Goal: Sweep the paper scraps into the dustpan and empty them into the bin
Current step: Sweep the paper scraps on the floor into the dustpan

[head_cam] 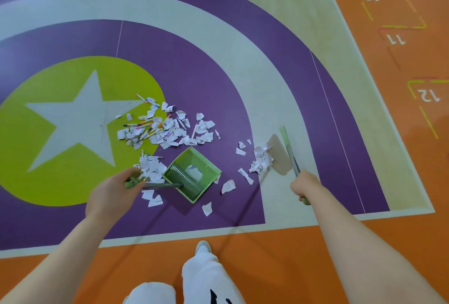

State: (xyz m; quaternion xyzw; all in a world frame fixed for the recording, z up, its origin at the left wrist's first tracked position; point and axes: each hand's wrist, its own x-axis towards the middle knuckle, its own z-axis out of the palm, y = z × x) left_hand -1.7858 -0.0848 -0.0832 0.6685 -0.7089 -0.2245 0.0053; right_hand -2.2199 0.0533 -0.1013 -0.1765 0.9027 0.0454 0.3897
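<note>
Left hand (pixel 116 189) grips the handle of one green dustpan (pixel 192 177), pan at its 3 o'clock, one scrap inside. Right hand (pixel 303 187) grips one broom (pixel 279 155), head at its 11 o'clock against a small scrap pile (pixel 261 161). Big pile of paper scraps (pixel 167 128) with several pens (pixel 145 130) at 12 o'clock of the pan, too many to count. Loose scraps ring the pan. One shoe (pixel 202 247) at 6 o'clock.
</note>
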